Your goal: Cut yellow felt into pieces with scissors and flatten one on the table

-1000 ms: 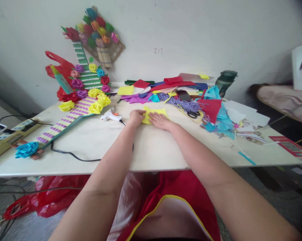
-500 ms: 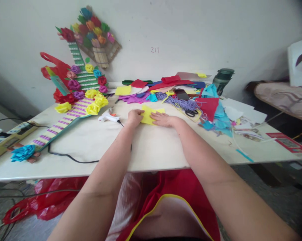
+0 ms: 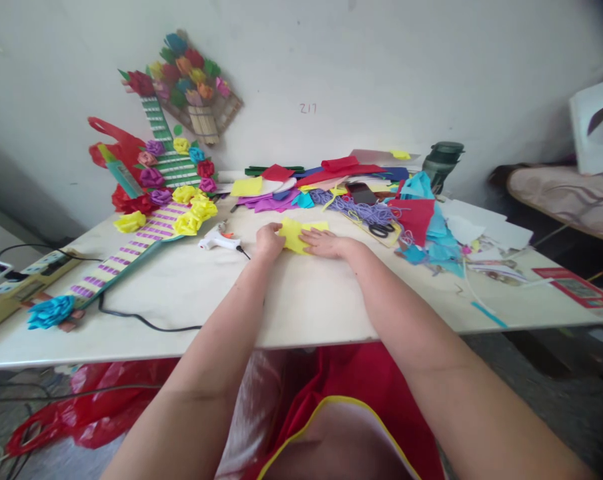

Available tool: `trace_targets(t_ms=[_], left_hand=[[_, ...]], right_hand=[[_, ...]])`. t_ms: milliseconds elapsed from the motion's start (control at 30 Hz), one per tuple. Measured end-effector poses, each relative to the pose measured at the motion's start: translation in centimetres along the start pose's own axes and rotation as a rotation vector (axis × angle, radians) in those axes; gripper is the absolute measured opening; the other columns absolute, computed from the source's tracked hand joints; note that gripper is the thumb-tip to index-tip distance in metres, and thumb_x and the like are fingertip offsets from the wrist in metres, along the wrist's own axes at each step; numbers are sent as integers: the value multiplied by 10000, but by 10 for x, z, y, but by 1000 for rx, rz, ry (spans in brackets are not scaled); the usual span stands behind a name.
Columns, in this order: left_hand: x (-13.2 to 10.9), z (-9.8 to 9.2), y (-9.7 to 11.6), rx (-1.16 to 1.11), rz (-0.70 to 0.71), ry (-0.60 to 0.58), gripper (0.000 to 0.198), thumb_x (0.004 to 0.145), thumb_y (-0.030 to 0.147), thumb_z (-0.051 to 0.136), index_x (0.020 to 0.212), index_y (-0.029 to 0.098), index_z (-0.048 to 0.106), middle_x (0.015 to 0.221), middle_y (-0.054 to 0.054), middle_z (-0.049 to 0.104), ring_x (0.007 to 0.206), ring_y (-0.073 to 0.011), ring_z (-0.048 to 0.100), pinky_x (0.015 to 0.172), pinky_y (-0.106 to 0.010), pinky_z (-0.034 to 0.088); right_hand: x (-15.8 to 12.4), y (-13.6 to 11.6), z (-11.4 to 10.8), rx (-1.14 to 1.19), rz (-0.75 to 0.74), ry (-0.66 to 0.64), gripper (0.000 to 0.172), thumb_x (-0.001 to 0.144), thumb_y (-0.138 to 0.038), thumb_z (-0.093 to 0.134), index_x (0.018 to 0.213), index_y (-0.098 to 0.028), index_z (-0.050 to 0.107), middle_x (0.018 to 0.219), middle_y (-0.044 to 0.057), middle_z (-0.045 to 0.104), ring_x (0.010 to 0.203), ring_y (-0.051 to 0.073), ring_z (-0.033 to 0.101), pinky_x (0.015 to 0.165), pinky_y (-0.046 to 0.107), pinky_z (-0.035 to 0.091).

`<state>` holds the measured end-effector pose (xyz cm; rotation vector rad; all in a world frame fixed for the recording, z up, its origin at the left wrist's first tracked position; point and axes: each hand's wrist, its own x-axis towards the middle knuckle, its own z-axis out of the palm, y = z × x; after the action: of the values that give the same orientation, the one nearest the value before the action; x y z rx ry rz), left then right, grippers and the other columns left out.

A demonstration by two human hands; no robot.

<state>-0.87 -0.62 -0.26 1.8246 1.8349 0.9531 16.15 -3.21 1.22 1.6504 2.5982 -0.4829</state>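
A piece of yellow crepe paper (image 3: pixel 292 233) lies on the white table between my two hands. My left hand (image 3: pixel 270 241) is curled at its left edge, thumb and fingers closed on the paper. From the right, my right hand (image 3: pixel 324 243) rests flat across the paper, its fingers stretched out toward the left. Part of the paper is hidden beneath those fingers. Left of my left hand sits a white glue gun (image 3: pixel 220 238) with a black cord.
Coloured paper sheets (image 3: pixel 261 202), purple yarn (image 3: pixel 354 207) and black scissors (image 3: pixel 381 230) lie behind my hands. A decorated guitar shape with paper flowers (image 3: pixel 146 233) stretches along the left. Blue scraps (image 3: pixel 444 247) and a dark green bottle (image 3: pixel 442 165) are on the right.
The camera view has tilted slightly, so the scene sits a little lower. Both hands stay at the yellow paper, with only slight movement.
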Motion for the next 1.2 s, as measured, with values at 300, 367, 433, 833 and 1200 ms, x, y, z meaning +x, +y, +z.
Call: trace_targets(t_ms=[300,367,433,833,1200], left_hand=[[-7,-9,8,181,-118,-15,569,626,205,688,1182,183,572,1153,-109,614,1068,-259,551,864,-318,418],[-10,-13,10,319,-124,-1,586,611,306,713,1175,222,579,1193,-119,580,1162,-332,452,870,-398,406],[-11,-17,10,419,-83,-11,622,595,402,722,1169,205,584,1219,-142,552,1199,-369,383,890,-425,384],[-19,-2,24,411,410,-117,609,808,453,508,1305,109,440,1427,-147,349,1361,-287,184,1093,-378,154],[-44,21,33,421,258,-434,745,854,589,98,1436,128,154,1509,-134,111,1386,-247,59,1104,-419,105]], right_hand=[[0,-1,-1,-30,7,-29,570,898,-382,320,1437,-222,233,1515,-2,106,1394,192,46,1125,396,69],[0,-1,0,-33,3,-31,569,901,-387,310,1439,-224,225,1516,-5,103,1394,188,37,1126,395,64],[0,0,0,-27,2,-26,561,900,-391,314,1435,-244,236,1515,-12,113,1394,185,43,1127,393,66],[9,8,8,-82,-23,17,588,877,-412,325,1432,-233,256,1509,-9,137,1392,226,82,1125,437,112],[19,20,18,-134,-55,37,637,845,-467,312,1438,-245,241,1505,-31,155,1385,237,124,1135,394,146]])
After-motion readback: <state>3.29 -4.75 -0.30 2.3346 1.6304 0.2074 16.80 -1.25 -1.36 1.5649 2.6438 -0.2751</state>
